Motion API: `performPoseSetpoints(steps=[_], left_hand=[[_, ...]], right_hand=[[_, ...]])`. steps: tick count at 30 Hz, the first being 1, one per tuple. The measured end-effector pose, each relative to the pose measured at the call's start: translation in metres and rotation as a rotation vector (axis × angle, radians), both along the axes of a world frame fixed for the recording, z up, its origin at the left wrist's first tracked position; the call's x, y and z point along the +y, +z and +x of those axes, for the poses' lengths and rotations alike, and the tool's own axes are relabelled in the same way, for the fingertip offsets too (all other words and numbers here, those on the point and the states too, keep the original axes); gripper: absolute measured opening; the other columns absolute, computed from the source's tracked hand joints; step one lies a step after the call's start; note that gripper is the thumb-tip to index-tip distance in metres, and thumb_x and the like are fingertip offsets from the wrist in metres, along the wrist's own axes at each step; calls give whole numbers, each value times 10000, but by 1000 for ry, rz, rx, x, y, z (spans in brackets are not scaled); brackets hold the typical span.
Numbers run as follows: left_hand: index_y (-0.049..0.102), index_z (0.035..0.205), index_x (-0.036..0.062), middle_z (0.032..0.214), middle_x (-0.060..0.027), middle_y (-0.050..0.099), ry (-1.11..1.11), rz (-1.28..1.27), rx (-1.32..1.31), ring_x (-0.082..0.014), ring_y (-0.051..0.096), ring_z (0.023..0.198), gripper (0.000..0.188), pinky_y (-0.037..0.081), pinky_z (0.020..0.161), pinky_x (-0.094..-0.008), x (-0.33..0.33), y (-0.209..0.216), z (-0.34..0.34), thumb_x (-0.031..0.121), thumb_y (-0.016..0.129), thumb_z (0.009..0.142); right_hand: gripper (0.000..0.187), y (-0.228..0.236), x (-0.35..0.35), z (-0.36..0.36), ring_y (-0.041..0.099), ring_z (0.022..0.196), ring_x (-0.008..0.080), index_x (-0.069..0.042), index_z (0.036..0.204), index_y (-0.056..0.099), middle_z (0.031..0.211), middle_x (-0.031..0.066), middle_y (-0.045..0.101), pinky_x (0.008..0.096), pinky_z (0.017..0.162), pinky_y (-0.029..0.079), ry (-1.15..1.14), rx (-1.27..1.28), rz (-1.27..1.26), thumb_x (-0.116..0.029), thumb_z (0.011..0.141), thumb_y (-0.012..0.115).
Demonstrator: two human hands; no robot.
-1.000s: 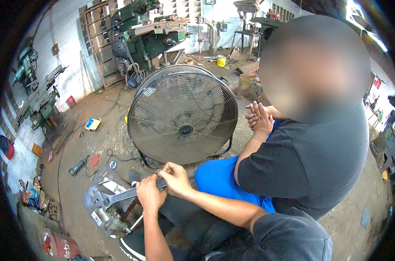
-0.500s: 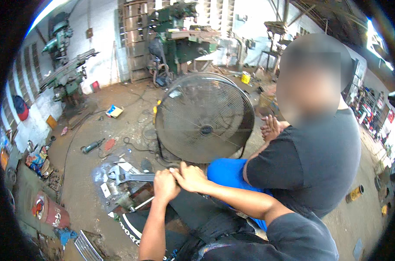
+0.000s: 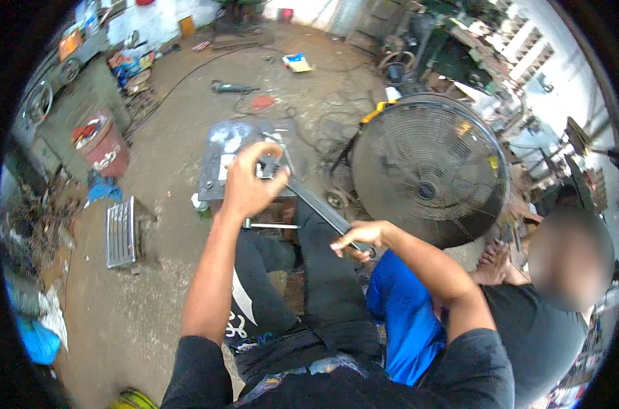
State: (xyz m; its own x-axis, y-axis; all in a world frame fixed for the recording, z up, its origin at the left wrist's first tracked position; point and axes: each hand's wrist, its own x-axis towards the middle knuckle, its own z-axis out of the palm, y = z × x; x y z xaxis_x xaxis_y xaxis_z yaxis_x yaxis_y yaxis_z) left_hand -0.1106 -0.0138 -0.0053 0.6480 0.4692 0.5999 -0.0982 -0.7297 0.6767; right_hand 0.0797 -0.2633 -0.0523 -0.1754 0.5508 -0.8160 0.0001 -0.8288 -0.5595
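Observation:
A long grey adjustable wrench (image 3: 321,211) lies slantwise in front of me, its head far left and its handle end near right. My left hand (image 3: 248,183) curls about the wrench head, thumb and forefinger on either side of the jaws. My right hand (image 3: 361,238) is closed around the handle's end. Beneath the head is a low metal work table (image 3: 214,184), with pale patches and small pieces on it. A thin metal rod (image 3: 275,225) sticks out at the table's near edge. My left hand hides part of the wrench head and whatever it touches.
A large round floor fan (image 3: 428,163) stands right of the table. Close at my right sits a person (image 3: 534,334) in a dark shirt and blue trousers. An angle grinder (image 3: 233,88) and cables lie beyond. Leftward are a reddish bucket (image 3: 108,153) and a slatted metal stool (image 3: 120,233).
My view has swung left and down. My left hand has gone from the wrench handle to its head, while my right hand stays at the handle end.

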Motion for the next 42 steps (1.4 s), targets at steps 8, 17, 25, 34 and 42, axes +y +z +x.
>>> performPoseSetpoints(steps=[8,17,25,34,42], left_hand=[[764,1014,20,958,-162,753,-125,-49,226,-283,726,918,300,539,831,-378,62,-38,68,264,761,840],[745,889,-42,826,-120,740,-153,-255,183,-176,687,791,232,507,761,-312,74,-57,75,176,686,836],[733,862,-31,785,-97,706,-173,-282,164,-151,648,777,206,489,735,-299,71,-51,76,155,658,817],[737,868,-22,743,-123,677,-180,-254,175,-181,616,691,228,458,677,-301,75,-54,75,166,660,765],[727,854,-40,759,-138,690,-262,-285,155,-196,634,721,264,473,713,-314,80,-55,74,186,645,745]], right_hand=[[348,19,-30,16,443,428,83,-59,1117,463,612,-6,433,246,360,338,-233,616,121,-109,902,733],[396,34,-33,3,329,410,32,-51,1181,482,665,-20,396,217,331,232,-356,745,164,-242,941,732],[225,38,-31,-10,317,433,52,-122,1061,501,673,-15,398,238,349,262,-353,566,124,-282,1012,651],[195,52,-21,-18,410,439,83,-108,1014,501,670,12,435,263,345,321,-352,436,21,-276,1043,595],[165,49,-30,-48,409,464,68,-103,1044,524,643,-16,425,256,373,305,-468,459,18,-249,1045,600]])
